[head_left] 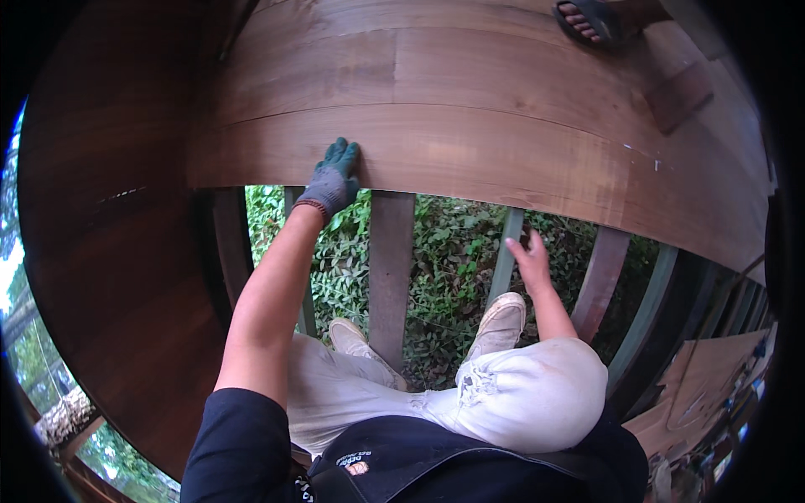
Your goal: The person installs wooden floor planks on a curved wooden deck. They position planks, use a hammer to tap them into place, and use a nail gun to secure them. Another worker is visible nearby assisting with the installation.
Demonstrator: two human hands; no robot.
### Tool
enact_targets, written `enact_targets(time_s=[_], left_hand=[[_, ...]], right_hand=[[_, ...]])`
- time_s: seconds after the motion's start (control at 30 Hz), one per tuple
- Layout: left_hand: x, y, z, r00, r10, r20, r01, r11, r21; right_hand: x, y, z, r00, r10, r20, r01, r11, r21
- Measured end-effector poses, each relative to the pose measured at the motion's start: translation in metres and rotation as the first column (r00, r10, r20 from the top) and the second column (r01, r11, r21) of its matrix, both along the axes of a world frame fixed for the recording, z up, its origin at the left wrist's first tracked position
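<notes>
On floorboards (486, 149), gloved left grip (333, 178), right grip (532, 256) perhaps touching joist (502, 272)

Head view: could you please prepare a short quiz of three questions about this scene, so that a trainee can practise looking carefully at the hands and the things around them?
1. Which hand wears the glove?
2. Fill in the colour: the right hand is beside a narrow ____ beam.
3. Where does another person's sandalled foot show in the picture?
A) upper left
B) upper right
C) lower left

Key:
1. The left hand; it is laid on the wooden boards, fingers pointing away from the body.
2. Grey-green.
3. B.
</notes>
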State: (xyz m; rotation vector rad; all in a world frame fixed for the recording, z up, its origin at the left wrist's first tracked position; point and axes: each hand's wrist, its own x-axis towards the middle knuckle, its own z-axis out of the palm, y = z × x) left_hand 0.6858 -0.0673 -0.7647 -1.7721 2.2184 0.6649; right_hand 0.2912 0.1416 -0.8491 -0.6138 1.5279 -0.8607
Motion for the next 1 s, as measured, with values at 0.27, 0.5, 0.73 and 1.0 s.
enact_targets(time_s=[0.27,0.5,0.73,1.0], left_hand=[[-0.041,0.004,0.000,0.981,0.170,0.091,-0.168,0.985,-0.024],[-0.059,0.003,0.013,0.963,0.248,0.101,-0.249,0.968,-0.001],[-0.067,0.003,0.021,0.959,0.249,0.132,-0.253,0.967,0.015],[-0.067,0.001,0.024,0.956,0.254,0.149,-0.263,0.964,0.043]], right_hand=[[-0.021,-0.014,0.011,0.988,-0.063,0.140,0.055,0.997,0.057],[-0.004,-0.016,0.026,0.989,0.144,0.022,-0.145,0.989,0.025],[0.011,-0.002,0.018,0.983,0.176,0.055,-0.184,0.959,0.217],[0.015,0.000,0.015,0.988,0.157,0.008,-0.155,0.962,0.226]])
